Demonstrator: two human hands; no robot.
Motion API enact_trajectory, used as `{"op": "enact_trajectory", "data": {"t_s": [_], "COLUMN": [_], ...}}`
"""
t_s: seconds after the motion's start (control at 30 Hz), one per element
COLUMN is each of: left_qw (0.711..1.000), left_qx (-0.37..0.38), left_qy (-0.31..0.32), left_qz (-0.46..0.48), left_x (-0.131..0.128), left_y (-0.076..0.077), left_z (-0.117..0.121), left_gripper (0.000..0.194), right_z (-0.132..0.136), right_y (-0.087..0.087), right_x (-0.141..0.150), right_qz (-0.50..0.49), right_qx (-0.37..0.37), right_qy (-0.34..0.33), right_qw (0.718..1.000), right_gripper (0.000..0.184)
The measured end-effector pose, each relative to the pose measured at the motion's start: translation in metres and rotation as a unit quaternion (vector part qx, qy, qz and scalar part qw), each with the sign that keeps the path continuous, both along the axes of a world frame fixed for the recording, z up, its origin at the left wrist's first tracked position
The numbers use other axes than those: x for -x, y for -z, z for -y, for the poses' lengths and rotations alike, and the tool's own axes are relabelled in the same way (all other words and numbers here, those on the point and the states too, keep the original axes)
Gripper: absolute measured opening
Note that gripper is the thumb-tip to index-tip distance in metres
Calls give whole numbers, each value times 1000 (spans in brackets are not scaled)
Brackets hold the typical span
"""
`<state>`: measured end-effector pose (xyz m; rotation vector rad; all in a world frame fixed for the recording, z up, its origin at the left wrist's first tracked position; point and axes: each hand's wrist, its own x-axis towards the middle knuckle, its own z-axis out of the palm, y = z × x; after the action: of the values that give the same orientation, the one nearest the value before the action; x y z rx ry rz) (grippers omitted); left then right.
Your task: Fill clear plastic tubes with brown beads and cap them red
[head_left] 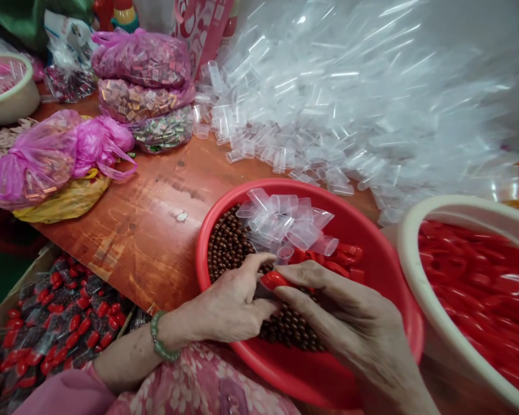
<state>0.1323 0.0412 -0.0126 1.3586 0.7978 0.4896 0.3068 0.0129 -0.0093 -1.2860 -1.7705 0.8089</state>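
Note:
Over the red basin (350,207), my left hand (231,302) is closed on a small clear plastic tube (263,290), mostly hidden by the fingers. My right hand (350,317) pinches a glossy red plastic cap (274,280) between thumb and fingers. Cap and tube meet end to end; whether the cap is fully seated I cannot tell. Below the hands, brown round beads (229,245) lie in the basin. Beside them are a heap of clear tubes (292,219) and some loose red caps (343,259).
A white tub (409,242) of red plastic pieces stands at right. Behind, a large pile of clear tubes (285,138) covers the table (155,230). Pink bags (142,57) of small pieces sit at back left. A box of red-capped tubes (64,323) is at lower left.

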Motion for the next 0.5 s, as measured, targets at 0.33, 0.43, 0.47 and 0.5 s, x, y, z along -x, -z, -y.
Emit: {"op": "enact_trajectory", "data": {"t_s": [0.33, 0.43, 0.47, 0.5], "left_qw": [1000, 996, 990, 984], "left_qx": [-8, 66, 107, 139], "left_qy": [30, 32, 37, 36], "left_qz": [1, 59, 83, 105], "left_x": [1, 0, 0, -1], "left_y": [2, 5, 6, 8], "left_z": [0, -1, -2, -2], "left_gripper": [64, 58, 54, 51], "right_z": [6, 7, 7, 7], "right_y": [-5, -5, -4, -3], "right_x": [1, 5, 7, 9], "right_qz": [114, 214, 245, 273], "right_qx": [-82, -122, -135, -152], "right_qy": [-25, -45, -49, -51], "right_qw": [990, 968, 959, 949], "right_gripper": [18, 45, 55, 61]}}
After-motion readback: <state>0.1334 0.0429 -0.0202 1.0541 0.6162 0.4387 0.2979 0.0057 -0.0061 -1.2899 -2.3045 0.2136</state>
